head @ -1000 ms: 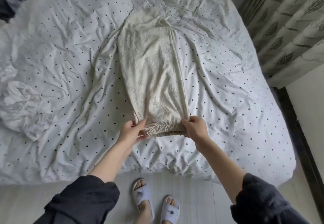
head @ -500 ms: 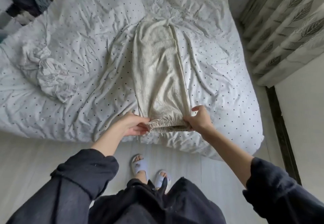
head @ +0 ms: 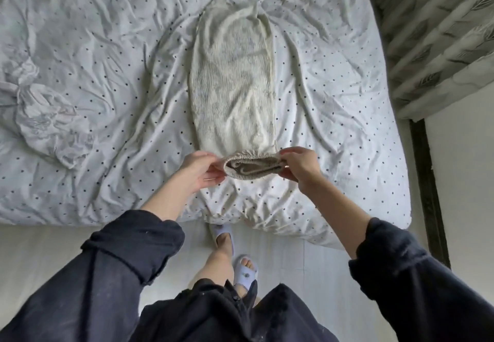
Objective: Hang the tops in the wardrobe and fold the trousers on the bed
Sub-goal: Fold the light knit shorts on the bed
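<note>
- Bed point(head: 80, 34) with dotted cover carries cream trousers point(head: 232, 79), lying lengthwise in the middle
- Left hand point(head: 199, 171) and right hand point(head: 299, 166) each pinch one end of the elastic waistband point(head: 252, 166), lifted slightly
- Folding step seems in hand; next move probably carries the waistband forward over the legs

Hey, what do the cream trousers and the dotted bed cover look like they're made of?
The cream trousers, held at the gathered end by the left hand and right hand, look like a soft, matte, crinkle-textured woven or knit, perhaps cotton; the puckered surface suggests it. The dotted bed cover looks like thin, smooth cotton or a blend, since it creases sharply. Exact fibres cannot be told.
</note>
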`<state>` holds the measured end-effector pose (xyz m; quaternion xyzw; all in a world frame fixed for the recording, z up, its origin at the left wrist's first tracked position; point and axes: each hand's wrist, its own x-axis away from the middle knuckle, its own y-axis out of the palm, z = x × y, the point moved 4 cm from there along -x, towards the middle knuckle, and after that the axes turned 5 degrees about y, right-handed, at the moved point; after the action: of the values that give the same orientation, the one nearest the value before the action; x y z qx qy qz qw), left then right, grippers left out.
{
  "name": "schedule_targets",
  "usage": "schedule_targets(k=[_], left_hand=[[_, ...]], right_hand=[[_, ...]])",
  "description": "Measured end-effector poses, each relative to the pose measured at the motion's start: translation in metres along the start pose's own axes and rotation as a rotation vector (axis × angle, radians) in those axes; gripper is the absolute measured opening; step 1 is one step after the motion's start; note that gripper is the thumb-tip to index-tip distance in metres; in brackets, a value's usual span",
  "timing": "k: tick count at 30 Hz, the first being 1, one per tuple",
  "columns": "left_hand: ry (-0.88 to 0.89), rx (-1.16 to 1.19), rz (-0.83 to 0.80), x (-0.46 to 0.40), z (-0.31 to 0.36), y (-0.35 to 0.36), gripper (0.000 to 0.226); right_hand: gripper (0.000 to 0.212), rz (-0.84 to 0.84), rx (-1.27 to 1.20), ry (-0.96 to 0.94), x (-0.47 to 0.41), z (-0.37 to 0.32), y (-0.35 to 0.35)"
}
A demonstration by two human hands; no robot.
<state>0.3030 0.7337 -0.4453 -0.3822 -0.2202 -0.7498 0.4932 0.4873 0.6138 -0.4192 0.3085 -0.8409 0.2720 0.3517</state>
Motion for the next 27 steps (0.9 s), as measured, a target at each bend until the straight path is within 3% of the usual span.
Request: schedule_targets(k=[6, 10, 13, 15, 17, 19, 21, 24, 27], left_hand=[[0.136, -0.001, 0.046, -0.091, 0.086, 0.007, 0.017], [0.183, -0.397, 0.264, -0.127, 0.074, -0.010, 0.030], [0.027, -0.432, 0.198, -0.132, 0.034, -0.015, 0.033], [-0.083, -0.435, 0.131, -0.136, 0.014, -0.017, 0.052], [-0.171, -0.476, 0.025, -0.138, 0.002, -0.016, 0.088], [-0.212, -0.469, -0.058, -0.139, -0.008, -0.011, 0.108], [-0.186, -0.432, -0.002, -0.136, -0.017, -0.007, 0.100], [-0.118, -0.328, 0.093, -0.129, -0.016, -0.008, 0.045], [-0.169, -0.239, 0.057, -0.110, -0.010, -0.015, 0.041]], right_hand=[[0.026, -0.037, -0.170, -0.036, -0.075, -0.083, 0.034], [0.046, 0.091, 0.206, -0.003, -0.121, -0.067, 0.031], [0.062, 0.004, 0.292, 0.119, -0.142, -0.030, 0.029], [0.063, -0.066, 0.293, 0.184, -0.153, -0.012, 0.030], [0.050, -0.120, 0.322, 0.207, -0.161, -0.004, 0.033], [0.032, -0.186, 0.339, 0.212, -0.164, 0.001, 0.037], [0.022, -0.245, 0.326, 0.234, -0.163, 0.005, 0.039], [0.016, -0.157, 0.244, 0.200, -0.163, 0.002, 0.033], [0.024, -0.113, 0.350, 0.158, -0.150, -0.005, 0.019]])
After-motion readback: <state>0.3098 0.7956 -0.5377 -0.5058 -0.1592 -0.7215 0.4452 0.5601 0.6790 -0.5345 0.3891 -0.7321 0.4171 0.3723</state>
